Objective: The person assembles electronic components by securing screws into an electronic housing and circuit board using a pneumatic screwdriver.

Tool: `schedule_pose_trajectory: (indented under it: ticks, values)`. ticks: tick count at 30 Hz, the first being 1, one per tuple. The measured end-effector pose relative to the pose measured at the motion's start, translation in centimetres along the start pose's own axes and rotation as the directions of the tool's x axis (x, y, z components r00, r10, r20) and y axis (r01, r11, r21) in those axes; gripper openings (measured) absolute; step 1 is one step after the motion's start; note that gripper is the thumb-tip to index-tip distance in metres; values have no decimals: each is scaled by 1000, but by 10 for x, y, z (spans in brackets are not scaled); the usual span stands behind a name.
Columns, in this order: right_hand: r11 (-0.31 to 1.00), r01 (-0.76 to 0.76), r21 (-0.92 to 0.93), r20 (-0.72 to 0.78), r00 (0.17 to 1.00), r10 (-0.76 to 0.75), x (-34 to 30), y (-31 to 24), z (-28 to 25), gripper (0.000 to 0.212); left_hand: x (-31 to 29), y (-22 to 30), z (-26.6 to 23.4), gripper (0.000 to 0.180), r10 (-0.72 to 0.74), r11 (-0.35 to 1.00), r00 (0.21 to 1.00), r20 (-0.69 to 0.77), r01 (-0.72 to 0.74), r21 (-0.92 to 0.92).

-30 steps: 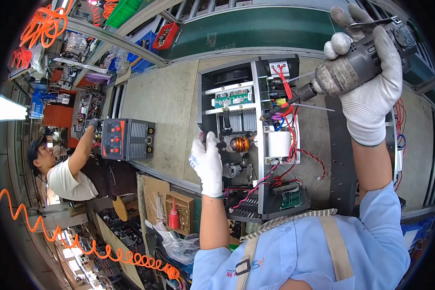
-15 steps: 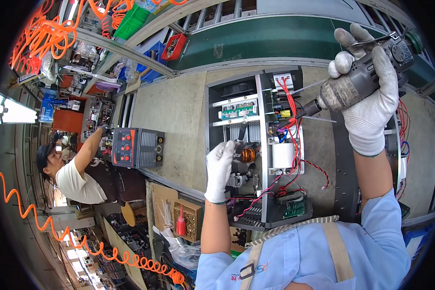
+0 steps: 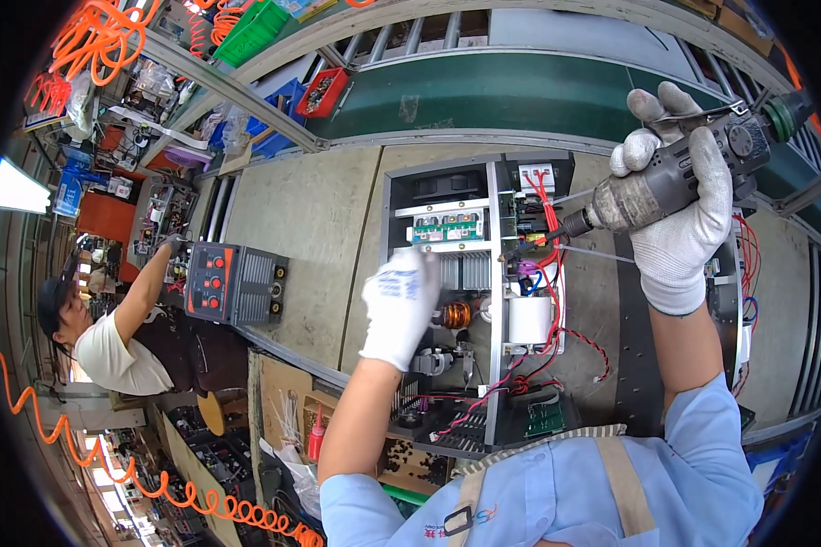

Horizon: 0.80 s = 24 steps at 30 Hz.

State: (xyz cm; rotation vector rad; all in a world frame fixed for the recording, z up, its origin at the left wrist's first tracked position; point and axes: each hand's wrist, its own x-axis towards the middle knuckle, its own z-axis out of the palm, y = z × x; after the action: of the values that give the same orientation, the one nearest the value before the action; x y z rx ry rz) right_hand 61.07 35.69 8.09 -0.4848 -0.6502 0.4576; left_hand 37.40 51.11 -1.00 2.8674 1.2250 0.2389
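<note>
Drill (image 3: 673, 185) in right hand (image 3: 680, 242), white-gloved; fingers wrapped around the tool's body, bit aimed leftward across the uncovered chassis (image 3: 495, 365). Bit's end lies near the central metal rail; contact, cannot tell. Left hand (image 3: 396, 305), also gloved, sits at the chassis's left side, fingers curled and blurred; whether they pinch anything, cannot tell. Chassis rests on the grey surface (image 3: 324, 214), in front of the wearer. Inside, left of rail: green circuit board (image 3: 445, 228) toward the far end, copper coil (image 3: 456, 315) just right of the left hand. Right of rail: white cylinder (image 3: 530, 320), red wires (image 3: 550, 219) running past it. Farther left, dark boxed unit (image 3: 237, 283) with red knobs; a co-worker (image 3: 123, 351) beside it, arm extended. Red bin (image 3: 324, 94) beyond the surface, near the green belt (image 3: 520, 82).
</note>
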Motion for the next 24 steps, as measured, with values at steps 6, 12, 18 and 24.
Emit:
schedule_pose_trajectory:
  ticks: [6,12,18,24]
  values:
    - [997,11,76,17,1000,-13,1,-7,-9,41,-5,-3,15,17,-70,970,985,-156,31,-240]
    - [995,22,93,-62,998,-16,0,-10,-12,39,5,14,67,25,-144,580,983,116,178,-795]
    - [996,-32,85,-65,997,38,3,7,-17,35,4,-3,61,35,-166,535,971,170,233,-812]
    - [994,-35,100,-97,994,45,4,13,-16,34,-11,14,43,34,-157,948,966,-206,89,-305]
